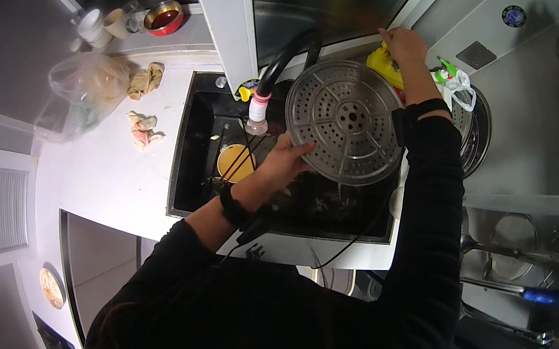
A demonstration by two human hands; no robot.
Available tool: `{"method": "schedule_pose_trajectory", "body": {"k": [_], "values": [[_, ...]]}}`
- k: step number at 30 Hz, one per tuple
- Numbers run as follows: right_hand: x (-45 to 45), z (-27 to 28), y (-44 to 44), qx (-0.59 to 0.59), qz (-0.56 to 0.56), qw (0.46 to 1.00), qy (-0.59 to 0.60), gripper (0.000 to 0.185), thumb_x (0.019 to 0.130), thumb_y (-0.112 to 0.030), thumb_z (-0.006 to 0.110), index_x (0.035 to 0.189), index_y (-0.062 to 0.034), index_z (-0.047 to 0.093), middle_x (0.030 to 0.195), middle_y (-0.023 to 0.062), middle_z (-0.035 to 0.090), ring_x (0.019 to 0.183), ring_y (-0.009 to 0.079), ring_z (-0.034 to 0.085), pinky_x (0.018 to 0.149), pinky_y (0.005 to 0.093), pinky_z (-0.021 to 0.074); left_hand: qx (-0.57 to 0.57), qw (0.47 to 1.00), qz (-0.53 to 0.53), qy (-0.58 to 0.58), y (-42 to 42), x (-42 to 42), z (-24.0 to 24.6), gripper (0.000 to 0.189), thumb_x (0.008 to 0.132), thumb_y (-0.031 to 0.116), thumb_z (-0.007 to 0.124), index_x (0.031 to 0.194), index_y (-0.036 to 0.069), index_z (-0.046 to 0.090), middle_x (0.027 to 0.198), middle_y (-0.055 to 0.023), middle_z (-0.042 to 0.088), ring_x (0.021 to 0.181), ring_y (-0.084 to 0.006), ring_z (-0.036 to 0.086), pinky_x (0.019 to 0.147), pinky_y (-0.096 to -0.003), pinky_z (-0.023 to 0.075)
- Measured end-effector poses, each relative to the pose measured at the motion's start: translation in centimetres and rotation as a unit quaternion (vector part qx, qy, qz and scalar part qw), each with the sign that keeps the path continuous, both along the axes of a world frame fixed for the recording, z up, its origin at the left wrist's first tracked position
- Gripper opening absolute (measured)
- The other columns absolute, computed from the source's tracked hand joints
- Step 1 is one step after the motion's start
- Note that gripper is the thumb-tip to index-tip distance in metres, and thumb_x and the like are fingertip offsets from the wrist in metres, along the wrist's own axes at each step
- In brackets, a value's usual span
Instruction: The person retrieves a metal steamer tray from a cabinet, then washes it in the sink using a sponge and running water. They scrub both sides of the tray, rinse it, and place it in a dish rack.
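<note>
My left hand [284, 161] grips the lower left rim of a round, perforated stainless steel steamer tray [347, 122], thumb on its upper face. The tray is tilted above the right part of a black sink [187, 158]. My right hand [406, 45] is beyond the tray by the window, its fingers curled, just above a yellow plastic bottle [385, 65]; whether it holds anything is hidden. To the left of the tray, a black faucet [277, 62] with a white and pink spout end hangs over the sink. A yellowish dish [235, 163] with chopsticks [244, 160] across it lies in the sink.
Crumpled cloths [143, 131] and a clear plastic bag [86, 95] lie on the white counter [88, 180]. A red metal bowl [164, 19] with dark liquid and several cups [95, 27] stand on the sill. At right are a round metal pan [479, 137] and hanging utensils [518, 253].
</note>
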State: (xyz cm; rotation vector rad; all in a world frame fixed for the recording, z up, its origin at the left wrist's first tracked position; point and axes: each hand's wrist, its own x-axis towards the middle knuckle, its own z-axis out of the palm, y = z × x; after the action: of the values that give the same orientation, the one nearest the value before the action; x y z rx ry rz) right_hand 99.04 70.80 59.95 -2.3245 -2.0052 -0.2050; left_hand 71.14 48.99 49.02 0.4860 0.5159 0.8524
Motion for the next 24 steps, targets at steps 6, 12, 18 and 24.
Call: {"method": "schedule_pose_trajectory", "body": {"k": [6,12,18,24], "values": [[1.6,-3.5,0.9,-0.005,0.058,0.994,0.095,0.042,0.097,-0.046,0.043,0.1,-0.0143,0.071,0.097,0.0129,0.069,0.092,0.0342,0.064,0.079,0.0471,0.0506,-0.01,1.0,0.027,0.008,1.5,1.8,-0.5,0.04,0.093,0.0,0.054,0.131,0.013,0.048,0.126,-0.0051,0.059,0.112,-0.0216,0.059,0.093,-0.0422,0.0512],[1.1,-5.3,-0.5,0.059,0.141,0.983,0.099,0.036,0.096,-0.042,0.044,0.104,-0.0159,0.067,0.098,0.0128,0.067,0.09,0.0359,0.063,0.078,0.0463,0.0504,0.013,1.0,-0.013,0.006,1.6,2.2,-1.4,0.039,0.092,0.001,0.057,0.128,0.015,0.049,0.118,-0.001,0.061,0.106,-0.0174,0.06,0.083,-0.0379,0.0548],[1.2,-4.2,-0.2,-0.004,0.135,0.987,0.088,0.036,0.096,-0.042,0.043,0.105,-0.0134,0.062,0.096,0.0105,0.067,0.089,0.0345,0.063,0.077,0.0477,0.0494,-0.007,1.0,-0.004,-0.009,1.4,1.8,-1.2,0.039,0.092,-0.001,0.056,0.128,0.016,0.052,0.123,-0.0026,0.061,0.112,-0.0189,0.059,0.094,-0.0404,0.0496],[1.8,-3.8,0.6,0.008,0.143,0.983,0.114,0.03,0.096,-0.04,0.048,0.103,-0.0131,0.06,0.089,0.0109,0.066,0.084,0.034,0.063,0.073,0.0472,0.0497,-0.018,1.0,-0.002,0.025,1.3,0.6,-1.8,0.038,0.092,0.0,0.057,0.126,0.016,0.052,0.122,-0.0012,0.061,0.11,-0.0183,0.06,0.091,-0.0413,0.0519]]}}
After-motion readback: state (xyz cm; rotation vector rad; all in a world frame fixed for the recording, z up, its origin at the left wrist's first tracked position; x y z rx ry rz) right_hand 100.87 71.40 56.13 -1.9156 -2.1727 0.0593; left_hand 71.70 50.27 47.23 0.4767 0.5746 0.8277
